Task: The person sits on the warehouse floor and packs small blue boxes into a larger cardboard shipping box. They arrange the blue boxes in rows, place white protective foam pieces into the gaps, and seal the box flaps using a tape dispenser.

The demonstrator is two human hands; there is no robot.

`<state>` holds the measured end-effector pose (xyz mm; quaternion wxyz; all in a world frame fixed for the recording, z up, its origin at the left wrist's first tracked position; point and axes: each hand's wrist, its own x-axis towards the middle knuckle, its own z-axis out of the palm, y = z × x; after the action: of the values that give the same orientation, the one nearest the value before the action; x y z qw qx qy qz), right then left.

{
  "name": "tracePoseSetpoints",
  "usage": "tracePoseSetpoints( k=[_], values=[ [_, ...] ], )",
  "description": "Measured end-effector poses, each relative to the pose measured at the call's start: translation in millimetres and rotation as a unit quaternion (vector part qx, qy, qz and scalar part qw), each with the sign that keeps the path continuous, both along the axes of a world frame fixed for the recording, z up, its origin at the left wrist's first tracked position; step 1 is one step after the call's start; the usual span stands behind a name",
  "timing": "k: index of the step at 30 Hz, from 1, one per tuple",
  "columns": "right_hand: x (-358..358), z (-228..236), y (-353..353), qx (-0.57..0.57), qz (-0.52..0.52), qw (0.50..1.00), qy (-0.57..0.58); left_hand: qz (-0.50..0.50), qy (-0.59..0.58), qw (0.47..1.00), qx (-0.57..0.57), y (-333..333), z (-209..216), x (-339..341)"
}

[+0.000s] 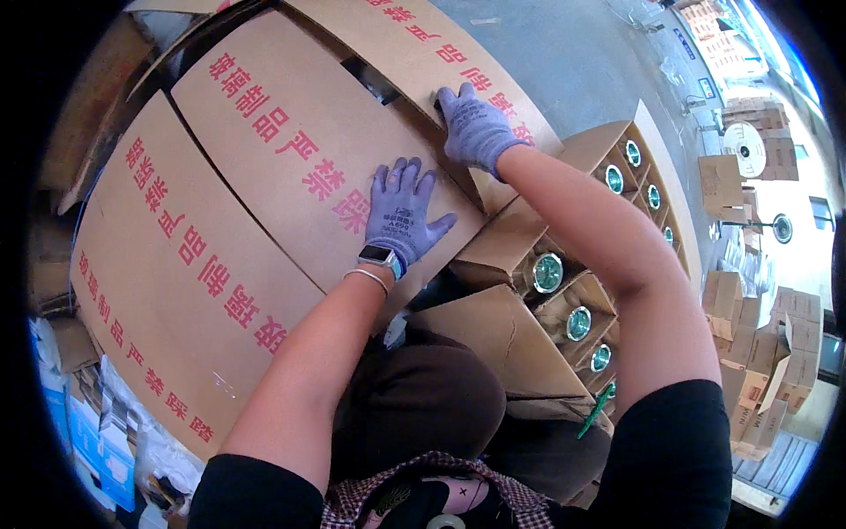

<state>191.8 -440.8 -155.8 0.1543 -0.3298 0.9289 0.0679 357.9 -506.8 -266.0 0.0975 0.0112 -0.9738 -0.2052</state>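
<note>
A large brown carton point(238, 189) with red printing spreads out before me, its long top flaps folded nearly together. My left hand point(401, 212), in a grey-purple knit glove, lies flat on one flap, with fingers spread. My right hand point(476, 130), gloved alike, is farther off at the raised outer flap point(410, 44). Its fingers are bent, and a small dark patch shows beside the fingertips; what they grip is partly hidden. Between the flaps a narrow gap lets dark contents show. Next to my right forearm stands an open carton point(480, 331) holding several round-mouthed green glass pieces point(547, 273) in cardboard dividers.
A green strip point(597, 410) hangs at the open carton's near edge. Stacked cartons point(775, 344) and a white reel point(745, 150) stand far right. Blue-and-white packaging point(101, 454) lies at lower left. Grey floor point(551, 53) stretches beyond the cartons. My knees are close to both cartons.
</note>
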Motion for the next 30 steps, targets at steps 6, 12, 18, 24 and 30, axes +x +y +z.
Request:
tracePoseSetpoints(
  k=[6,12,18,24,30],
  values=[
    [-65.6,57.0,32.4,-0.011,-0.021,1.0,-0.009,-0.006,0.022,1.0,0.003,8.0,-0.7,-0.6],
    [-85.2,137.1,62.6,0.12,0.141,0.981,0.058,-0.007,-0.006,1.0,-0.001,5.2,6.8,-1.4],
    [20.4,69.0,81.0,-0.056,0.079,0.995,0.019,-0.073,0.039,0.995,-0.049,4.4,0.5,-10.2],
    [45.2,2.0,82.4,0.023,-0.081,0.995,-0.044,-0.116,0.034,0.99,-0.073,-5.6,2.5,-20.8],
    [27.6,-5.0,59.2,0.037,-0.099,0.992,-0.064,-0.097,0.011,0.993,-0.063,-11.5,0.5,-22.3]
  ],
)
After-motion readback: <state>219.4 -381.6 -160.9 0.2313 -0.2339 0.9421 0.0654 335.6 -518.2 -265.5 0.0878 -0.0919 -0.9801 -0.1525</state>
